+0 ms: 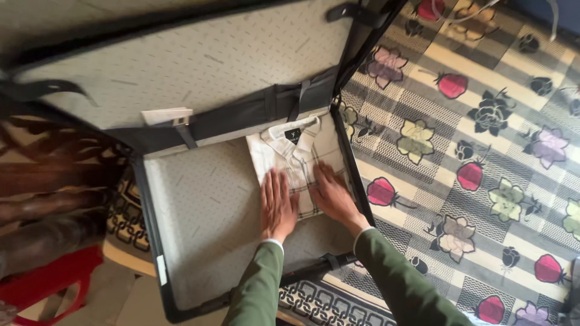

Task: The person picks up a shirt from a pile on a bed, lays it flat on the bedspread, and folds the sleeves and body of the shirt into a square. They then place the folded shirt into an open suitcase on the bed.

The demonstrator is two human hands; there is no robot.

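Head view: an open suitcase (199,229) lies on a bedspread (483,139) patterned with flowers and checks. Its lid (181,60) stands raised at the far side, lined in pale speckled fabric, with a dark zipped band along the hinge and a white tag (166,115) hanging there. The base has the same pale lining and a dark rim.

A folded shirt (296,154), cream with a thin dark check, lies flat in the far right corner of the base, its collar toward the hinge and its right edge against the suitcase wall. A small dark label shows inside the collar.

The left hand (278,205) lies palm down on the shirt's near left part, fingers (275,184) spread flat and released, gripping nothing. The right hand (332,193) lies palm down on the shirt's near right part, just beside the left, fingers (323,175) likewise flat and open, pressing on the cloth rather than grasping it. Both arms wear green sleeves (260,284) with a white cuff at the wrist.

The rest of the base, left of the shirt, shows only lining. A dark strap (329,261) crosses the near rim under the right forearm. Left of the suitcase sit a brown patterned cloth (54,181) and something red (42,284) near the lower corner; what it is cannot be told.
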